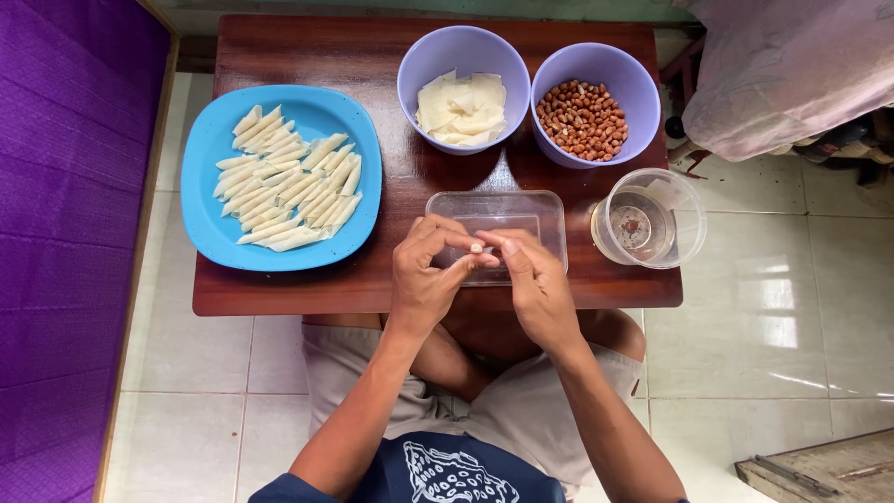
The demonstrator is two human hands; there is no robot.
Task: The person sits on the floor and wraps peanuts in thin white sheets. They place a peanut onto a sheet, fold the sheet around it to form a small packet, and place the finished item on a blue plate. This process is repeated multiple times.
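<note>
A dark wooden counter point(372, 56) with a glossy, varnished top that reflects light. On it, a smooth blue plastic plate point(209, 200) holds matt, pale dough rolls point(284, 182). Two lilac plastic bowls: one point(463, 51) with thin, matt dough sheets point(463, 110), the other point(605, 65) with reddish, dull-skinned peanuts point(582, 119). A clear plastic tray point(540, 210) and a clear, shiny round tub point(684, 210). The floor point(801, 279) is glossy pale tile; a purple quilted cloth point(65, 233) lies alongside.

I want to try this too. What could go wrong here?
The clear round container sits at the table's right edge, near the right hand; an elbow bump might tip it off. The small pale piece pinched between both hands' fingers could slip into the clear tray.
</note>
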